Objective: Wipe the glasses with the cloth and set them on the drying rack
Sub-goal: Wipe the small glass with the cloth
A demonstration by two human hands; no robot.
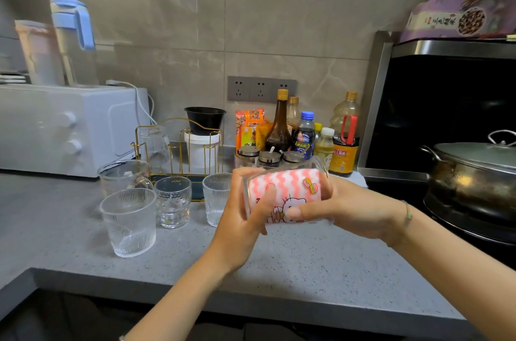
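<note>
Above the front part of the grey speckled countertop (321,271), both hands hold a cartoon-printed glass (287,209) on its side, its mouth to the left. The left hand (245,212) curls round the rim end with the thumb laid across the outside. The right hand (346,209) grips the base end, its thumb pressed on the near wall. A pink-and-white wavy cloth (282,183) is stuffed inside the glass and fills most of it. Left of the hands four more glasses stand upright on the counter: a ribbed tumbler (128,225) nearest, an embossed glass (173,202) just behind it, a second ribbed glass (215,198) partly hidden by the left hand, and a clear handled mug (122,176) behind the tumbler. Behind them sits the gold wire drying rack (178,145), with one ribbed glass upside down (155,142) on its left side. Further back a white countertop oven (69,128) stands at the left, and a black bowl (205,117) sits on a white tub (201,151). Sauce bottles (307,131) are grouped against the tiled wall, and a lidded steel pot (474,173) is on the hob at the right.
</note>
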